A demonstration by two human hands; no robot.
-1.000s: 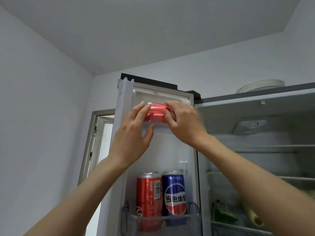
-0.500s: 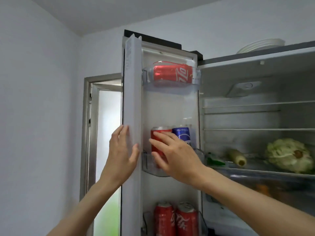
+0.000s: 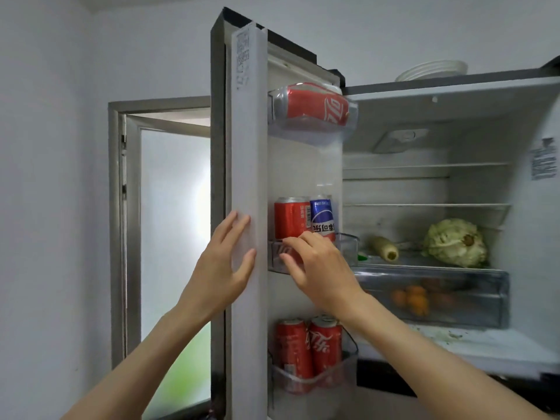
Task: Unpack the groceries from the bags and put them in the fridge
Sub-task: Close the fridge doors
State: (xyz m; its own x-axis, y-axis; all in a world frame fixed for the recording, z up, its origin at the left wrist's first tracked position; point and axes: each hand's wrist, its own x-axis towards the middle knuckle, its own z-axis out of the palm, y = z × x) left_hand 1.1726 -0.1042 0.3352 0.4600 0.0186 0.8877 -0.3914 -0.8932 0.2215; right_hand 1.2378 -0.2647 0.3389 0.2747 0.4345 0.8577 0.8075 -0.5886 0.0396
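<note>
Open fridge door (image 3: 245,147), left fingers (image 3: 235,228) flat on edge, right fingers (image 3: 292,253) spread before red can (image 3: 289,218).

I count four red cans (image 3: 312,106), one blue can (image 3: 322,218), one cabbage (image 3: 454,242), one corn cob (image 3: 383,248), several oranges (image 3: 416,300), blurred; one plate stack (image 3: 431,71).

The two upper wire shelves (image 3: 424,168) stood bare — open room there; a cabbage (image 3: 453,242) and a pale radish (image 3: 383,248) crowded the shelf below, and cans filled the door bins (image 3: 348,244).
</note>
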